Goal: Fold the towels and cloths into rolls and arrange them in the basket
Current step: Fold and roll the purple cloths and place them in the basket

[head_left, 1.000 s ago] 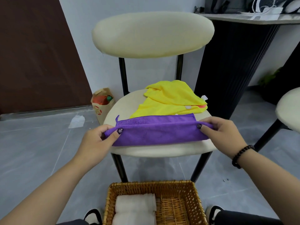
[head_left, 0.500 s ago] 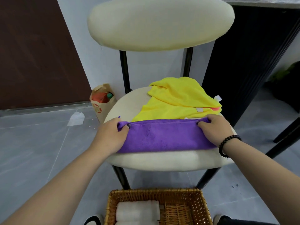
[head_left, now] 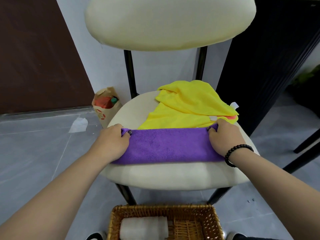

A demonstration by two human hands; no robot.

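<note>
The purple cloth (head_left: 168, 146), folded into a long band, is laid across the front of the chair seat (head_left: 164, 175) and is pinched at its far corners by the left hand (head_left: 111, 143) and right hand (head_left: 223, 137), fingers curled over the ends. If one end is let go first, the fold could be skewed or sprung open; the yellow cloth (head_left: 188, 106) touching its far edge could be caught up in the roll. The fingertips are hidden under the fabric, the number of layers cannot be told, and the basket (head_left: 121, 211) with its white roll (head_left: 143, 226) is cut off below.
</note>
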